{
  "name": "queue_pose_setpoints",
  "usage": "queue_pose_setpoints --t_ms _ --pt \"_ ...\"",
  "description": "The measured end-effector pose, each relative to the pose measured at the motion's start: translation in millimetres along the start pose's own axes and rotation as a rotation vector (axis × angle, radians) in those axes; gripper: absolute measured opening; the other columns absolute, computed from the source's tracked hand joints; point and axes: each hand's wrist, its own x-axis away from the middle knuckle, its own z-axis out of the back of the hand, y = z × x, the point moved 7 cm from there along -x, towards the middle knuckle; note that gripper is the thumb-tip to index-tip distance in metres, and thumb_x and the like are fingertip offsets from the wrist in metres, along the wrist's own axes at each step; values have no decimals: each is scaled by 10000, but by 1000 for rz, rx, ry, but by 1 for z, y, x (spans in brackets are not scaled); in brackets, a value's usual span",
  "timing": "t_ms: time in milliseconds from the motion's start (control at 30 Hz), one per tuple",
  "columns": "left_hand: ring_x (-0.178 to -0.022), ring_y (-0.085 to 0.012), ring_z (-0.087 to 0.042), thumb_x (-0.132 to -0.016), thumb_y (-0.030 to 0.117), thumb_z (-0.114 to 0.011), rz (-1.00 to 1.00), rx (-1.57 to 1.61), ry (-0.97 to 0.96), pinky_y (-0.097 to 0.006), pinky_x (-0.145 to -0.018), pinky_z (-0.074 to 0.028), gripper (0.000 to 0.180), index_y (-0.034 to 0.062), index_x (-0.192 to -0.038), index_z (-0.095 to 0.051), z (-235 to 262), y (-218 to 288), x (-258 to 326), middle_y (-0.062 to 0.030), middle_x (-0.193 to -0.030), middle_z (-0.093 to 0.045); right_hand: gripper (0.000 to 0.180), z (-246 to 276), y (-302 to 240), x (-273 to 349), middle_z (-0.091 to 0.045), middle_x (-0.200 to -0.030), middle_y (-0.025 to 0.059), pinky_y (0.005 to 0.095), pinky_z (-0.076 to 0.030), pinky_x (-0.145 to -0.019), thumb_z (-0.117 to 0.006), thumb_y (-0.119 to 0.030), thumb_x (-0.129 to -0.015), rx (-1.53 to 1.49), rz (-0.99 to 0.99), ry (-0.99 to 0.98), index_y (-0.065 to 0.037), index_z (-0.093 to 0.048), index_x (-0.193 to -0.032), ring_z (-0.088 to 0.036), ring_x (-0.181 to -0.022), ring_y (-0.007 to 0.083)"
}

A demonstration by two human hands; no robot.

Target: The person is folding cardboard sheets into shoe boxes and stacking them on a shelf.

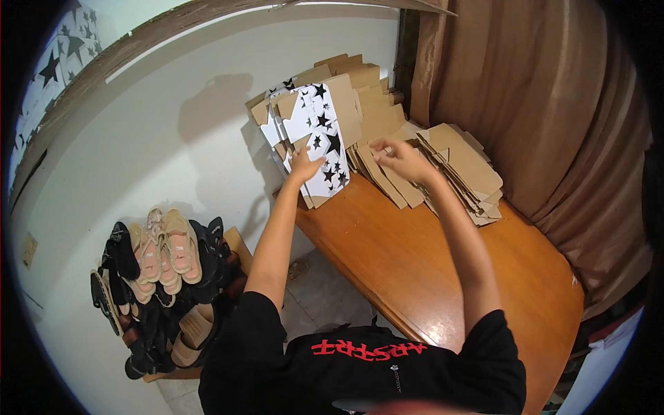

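My left hand (304, 166) rests with spread fingers against a folded white cardboard box (332, 142) printed with black stars. That box leans upright with other flattened boxes at the far end of the wooden table (387, 235). Right of it, my right hand (402, 159) is held over a row of flattened brown cardboard boxes (394, 183). Its fingers are loosely bent and apart, with nothing visible between them. Whether its fingertips touch the cardboard, I cannot tell.
More flattened brown boxes (463, 169) lean at the table's right, beside a brown curtain (539, 124). At lower left, a heap of sandals and shoes (166, 256) stands by the white wall (138, 159). A wooden edge (173, 31) runs along the top left.
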Motion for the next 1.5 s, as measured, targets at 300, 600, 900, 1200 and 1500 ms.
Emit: queue_pose_setpoints --t_ms 300,600,900,1200,1500 --pt "-1145 -394 -417 -657 317 -699 166 5 251 -436 -993 -315 738 -41 -1233 -407 -24 -58 -25 -262 -1203 -459 299 -127 88 -22 -571 -1030 71 291 -457 -778 -576 -145 -863 -327 -57 -108 -11 -521 -1124 -557 -870 150" --pt "-942 -353 -517 -699 255 -683 209 41 379 -440 -828 -404 387 6 -945 -519 -38 -56 -45 -175 -981 -547 340 -161 144 -60 -576 -1004 90 283 -475 -704 -620 -188 -826 -426 -153 78 -37 -544 -1122 -569 -787 153" --pt "-923 -440 -532 -832 180 -562 -4 243 479 -465 -783 -405 351 -62 -1068 -469 -47 -3 -29 -266 -974 -572 372 -138 163 -38 -557 -1027 152 305 -480 -714 -616 -156 -806 -280 -205 279 -34 -509 -1142 -582 -817 195" --pt "-1202 -371 -290 -710 62 -688 82 -56 809 -523 -936 -266 599 25 -1223 -380 -25 26 -19 -178 -1301 -310 374 -84 164 12 -539 -1070 163 306 -487 -720 -611 -155 -822 -205 -369 359 -30 -501 -1157 -575 -852 204" --pt "-885 -401 -544 -748 64 -644 -224 265 870 -427 -760 -438 387 -24 -1094 -494 -33 26 -10 -212 -943 -563 367 -73 172 42 -536 -1085 162 310 -493 -697 -605 -146 -828 -202 -350 417 -24 -498 -1157 -586 -796 196"
